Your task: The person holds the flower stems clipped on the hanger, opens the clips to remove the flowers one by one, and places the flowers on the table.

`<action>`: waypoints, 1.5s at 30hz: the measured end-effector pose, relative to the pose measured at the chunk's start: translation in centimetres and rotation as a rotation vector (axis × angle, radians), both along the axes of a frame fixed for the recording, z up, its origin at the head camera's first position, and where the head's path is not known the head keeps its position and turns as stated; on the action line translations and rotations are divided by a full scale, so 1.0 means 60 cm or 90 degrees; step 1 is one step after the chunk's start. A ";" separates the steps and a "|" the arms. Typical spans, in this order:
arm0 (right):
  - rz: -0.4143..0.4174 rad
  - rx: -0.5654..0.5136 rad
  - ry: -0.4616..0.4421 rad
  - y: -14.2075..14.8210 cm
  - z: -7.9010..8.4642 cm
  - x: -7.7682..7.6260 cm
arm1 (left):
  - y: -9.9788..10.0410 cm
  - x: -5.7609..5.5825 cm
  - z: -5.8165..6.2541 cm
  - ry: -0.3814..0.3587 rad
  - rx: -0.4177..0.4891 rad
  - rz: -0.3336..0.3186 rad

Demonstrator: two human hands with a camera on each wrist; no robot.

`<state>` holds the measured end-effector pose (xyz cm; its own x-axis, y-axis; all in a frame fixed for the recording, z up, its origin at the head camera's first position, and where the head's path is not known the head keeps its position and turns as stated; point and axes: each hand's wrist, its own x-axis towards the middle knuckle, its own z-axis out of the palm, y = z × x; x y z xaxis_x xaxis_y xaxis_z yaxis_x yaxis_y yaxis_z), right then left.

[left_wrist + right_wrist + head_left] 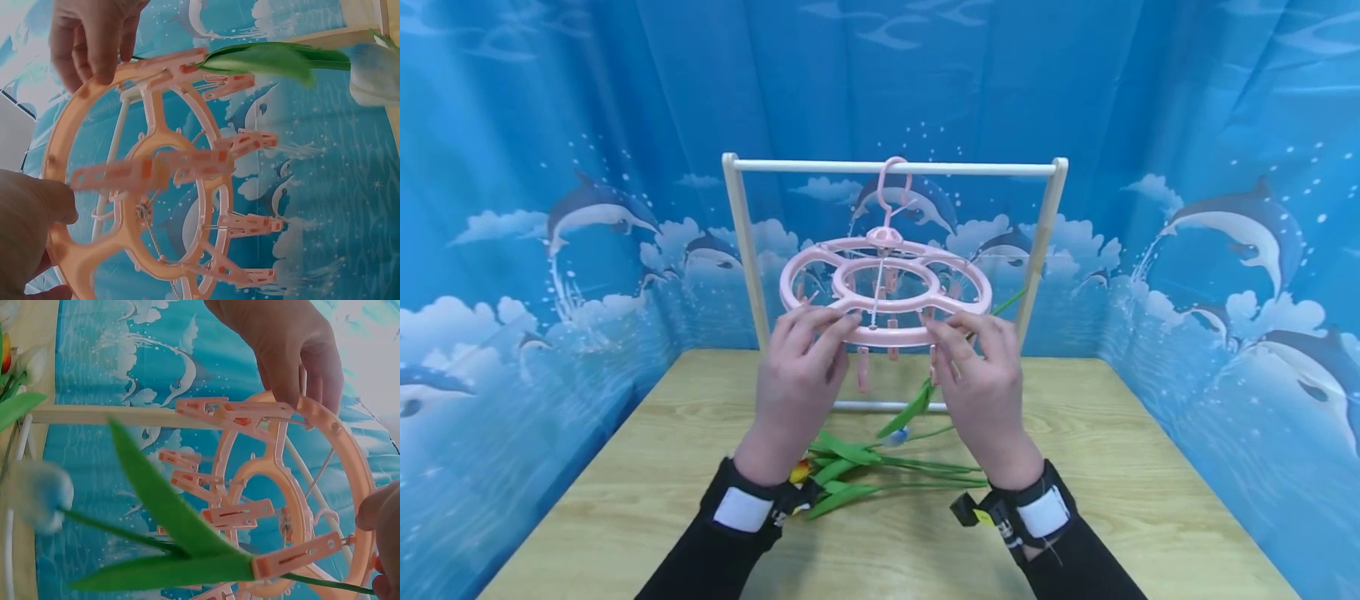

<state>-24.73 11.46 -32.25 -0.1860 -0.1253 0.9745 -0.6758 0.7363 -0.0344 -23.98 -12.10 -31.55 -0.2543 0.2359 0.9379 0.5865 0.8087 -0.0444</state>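
A pink round clip hanger [895, 337] hangs by its hook from the rack's top bar. At the front of its ring, my left hand [797, 379] pinches the left side and my right hand [988, 387] pinches the right, thumbs and fingers on the rim. Pink clips dangle below. One clip [297, 555] near my right hand grips the stem and leaf of a blue-and-white tulip [44, 497], which hangs head down. In the head view, the right hand partly hides that clip.
A wood-and-white rack [1047, 242] stands on the wooden table [1112, 467]. Several artificial tulips [850, 454] lie on the table below the hanger, green stems pointing right, an orange-yellow bloom by the left wrist. A blue dolphin-print curtain [880, 75] surrounds the table.
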 end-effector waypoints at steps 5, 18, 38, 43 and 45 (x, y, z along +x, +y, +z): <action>0.013 0.031 0.050 -0.007 -0.001 0.001 | 0.009 0.002 -0.003 -0.001 -0.003 -0.023; -0.002 0.030 -0.003 0.006 0.003 -0.004 | 0.001 -0.004 -0.004 -0.006 0.028 -0.056; 0.007 0.000 0.009 0.009 0.007 0.002 | -0.002 -0.001 0.003 -0.009 0.024 -0.041; 0.000 0.008 0.011 -0.001 0.004 0.006 | 0.005 0.001 -0.006 -0.025 0.017 -0.036; -0.004 0.009 0.015 -0.005 0.004 0.008 | 0.008 0.001 -0.010 -0.030 0.015 -0.034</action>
<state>-24.26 11.18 -32.01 -0.1633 -0.1383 0.9768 -0.6716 0.7408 -0.0074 -23.93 -11.60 -32.12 -0.2856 0.2276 0.9309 0.6294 0.7771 0.0031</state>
